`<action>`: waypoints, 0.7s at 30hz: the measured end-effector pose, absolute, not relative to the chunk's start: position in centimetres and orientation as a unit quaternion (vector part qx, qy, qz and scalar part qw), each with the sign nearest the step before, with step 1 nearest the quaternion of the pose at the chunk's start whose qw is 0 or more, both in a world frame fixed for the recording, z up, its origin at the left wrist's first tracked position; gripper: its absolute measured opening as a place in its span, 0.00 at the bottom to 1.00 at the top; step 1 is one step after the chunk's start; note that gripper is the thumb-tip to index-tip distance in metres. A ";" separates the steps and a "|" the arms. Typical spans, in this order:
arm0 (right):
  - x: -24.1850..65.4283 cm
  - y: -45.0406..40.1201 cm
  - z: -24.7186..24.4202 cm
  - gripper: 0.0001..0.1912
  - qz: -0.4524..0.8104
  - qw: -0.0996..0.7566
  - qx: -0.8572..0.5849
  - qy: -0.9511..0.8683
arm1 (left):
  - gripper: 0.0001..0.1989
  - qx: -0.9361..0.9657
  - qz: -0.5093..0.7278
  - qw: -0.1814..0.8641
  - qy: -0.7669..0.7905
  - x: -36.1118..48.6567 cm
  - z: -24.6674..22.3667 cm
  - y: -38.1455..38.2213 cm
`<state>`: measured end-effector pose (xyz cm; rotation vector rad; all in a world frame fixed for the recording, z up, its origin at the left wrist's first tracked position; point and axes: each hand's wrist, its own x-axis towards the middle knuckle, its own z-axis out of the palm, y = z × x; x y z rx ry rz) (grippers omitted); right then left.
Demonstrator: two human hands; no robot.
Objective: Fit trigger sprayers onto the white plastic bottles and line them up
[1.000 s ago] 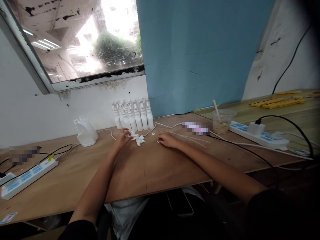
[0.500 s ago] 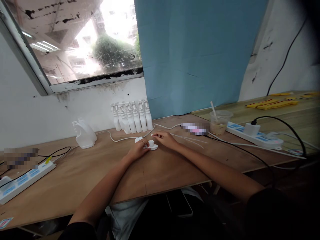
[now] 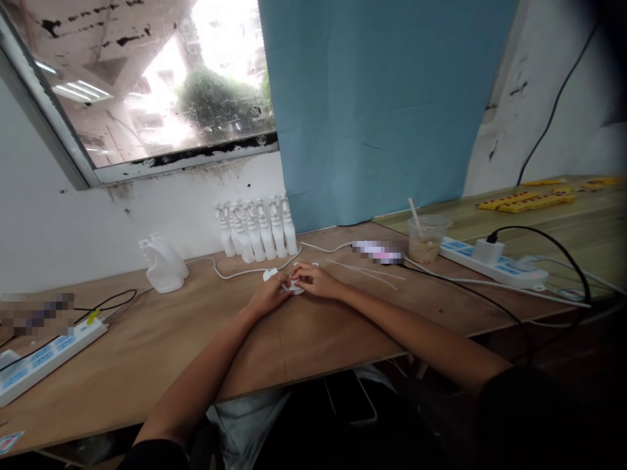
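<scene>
A small white plastic part (image 3: 298,291) with a flat base lies on the brown table between my hands, mostly covered by fingers. My left hand (image 3: 268,295), wearing a ring, is closed round its left side. From above and the right, my right hand (image 3: 317,282) has bent fingers closed on the same part; whether a smaller piece is between those fingertips is hidden. Another white piece (image 3: 269,274) shows just beyond my left hand. Tiny white bits peek out behind my right knuckles.
Several white spray-bottle shapes (image 3: 257,232) stand by the wall, with a clear white jug-like bottle (image 3: 164,266) to their left. Thin white strips (image 3: 365,269), a plastic cup with straw (image 3: 427,241) and a power strip (image 3: 509,269) lie right. Another power strip (image 3: 53,356) sits left.
My right hand has come down and toward me, from beyond the white part onto it, and now covers its raised middle. The left hand stays in place.
</scene>
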<state>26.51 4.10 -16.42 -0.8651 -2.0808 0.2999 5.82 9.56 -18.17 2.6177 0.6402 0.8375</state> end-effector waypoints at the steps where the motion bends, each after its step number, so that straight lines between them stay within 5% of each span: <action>1: 26.5 4.1 -16.4 0.08 0.118 0.420 -0.346 -0.830 | 0.10 0.911 0.296 0.163 0.238 5.8 -18.3 9.6; 8: 26.9 3.9 -15.8 0.06 0.077 0.395 -0.357 -0.843 | 0.18 0.913 0.306 0.164 0.215 5.9 -18.3 9.2; 21: 27.3 4.4 -15.9 0.07 0.073 0.352 -0.352 -0.864 | 0.14 0.922 0.298 0.131 0.211 6.2 -18.1 8.6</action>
